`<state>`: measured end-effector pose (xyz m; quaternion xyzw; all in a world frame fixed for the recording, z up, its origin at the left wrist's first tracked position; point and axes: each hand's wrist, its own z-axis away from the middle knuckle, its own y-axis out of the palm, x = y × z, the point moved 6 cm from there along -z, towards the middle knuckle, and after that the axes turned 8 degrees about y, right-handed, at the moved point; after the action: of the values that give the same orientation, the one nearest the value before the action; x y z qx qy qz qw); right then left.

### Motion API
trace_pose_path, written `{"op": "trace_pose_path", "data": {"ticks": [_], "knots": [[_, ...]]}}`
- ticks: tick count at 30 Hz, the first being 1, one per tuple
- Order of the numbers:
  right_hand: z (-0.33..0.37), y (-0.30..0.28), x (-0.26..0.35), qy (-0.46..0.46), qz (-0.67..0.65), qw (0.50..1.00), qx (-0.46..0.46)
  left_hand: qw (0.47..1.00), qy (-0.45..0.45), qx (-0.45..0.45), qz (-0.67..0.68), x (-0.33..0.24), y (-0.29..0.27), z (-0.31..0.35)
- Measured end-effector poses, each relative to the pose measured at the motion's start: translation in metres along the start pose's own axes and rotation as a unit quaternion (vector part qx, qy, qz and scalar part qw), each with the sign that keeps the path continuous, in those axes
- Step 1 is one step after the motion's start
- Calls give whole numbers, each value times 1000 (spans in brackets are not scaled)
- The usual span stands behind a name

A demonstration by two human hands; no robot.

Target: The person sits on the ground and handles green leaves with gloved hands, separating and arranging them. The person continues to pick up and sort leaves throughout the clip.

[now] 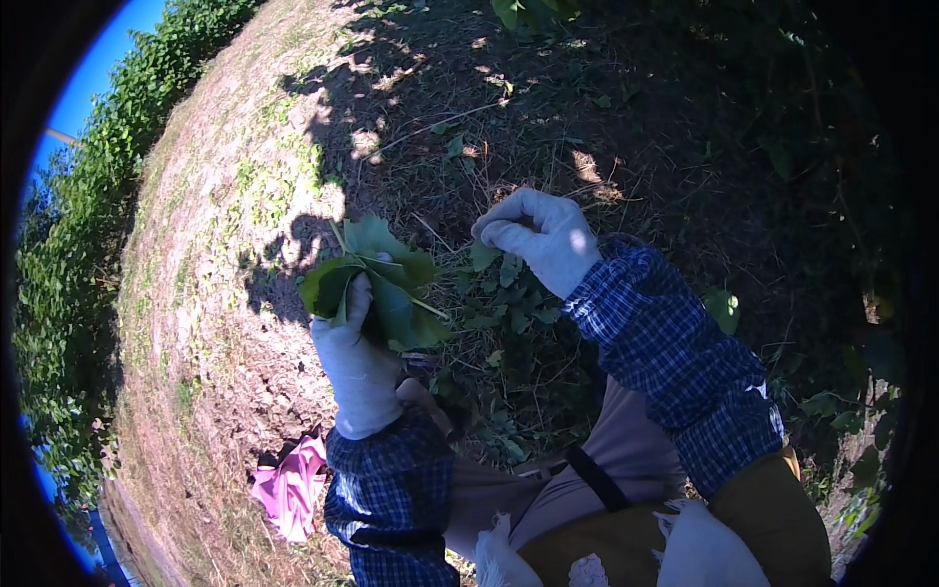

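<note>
My left hand [353, 370], in a pale glove, is closed round a small stack of broad green leaves [396, 305]. The thumb presses on top of them, and thin stalks stick out at several sides. To its right, my right hand [550, 235], gloved too, is raised with fingers curled and the thumb against them. A bit of green leaf [482, 256] shows just under those fingertips. I cannot tell whether the fingers grip it or it belongs to the low plants [518, 298] behind. Both forearms wear blue checked sleeves.
Dry grass and soil [220, 293] lie sunlit at left, shaded at right. A pink cloth [293, 486] rests on the ground at lower left. A leafy green row [68, 264] runs along the left. Dark foliage [782, 137] stands close at right, with hanging leaves [533, 12] at the top.
</note>
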<state>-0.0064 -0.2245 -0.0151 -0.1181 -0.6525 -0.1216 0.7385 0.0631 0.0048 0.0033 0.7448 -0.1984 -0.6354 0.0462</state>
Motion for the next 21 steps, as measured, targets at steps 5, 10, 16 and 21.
{"op": "trace_pose_path", "data": {"ticks": [5,10,16,21], "knots": [[1,0,4,10,13,1000,13,999,-19,-14,36,3,-8,-3],[5,16,4,-52,81,994,53,1000,-30,-2,4,15,-6,1],[8,21,3,-69,93,992,48,994,-83,51,-43,21,13,12],[5,14,-1,-11,63,997,48,987,-92,135,-2,17,23,15]]}}
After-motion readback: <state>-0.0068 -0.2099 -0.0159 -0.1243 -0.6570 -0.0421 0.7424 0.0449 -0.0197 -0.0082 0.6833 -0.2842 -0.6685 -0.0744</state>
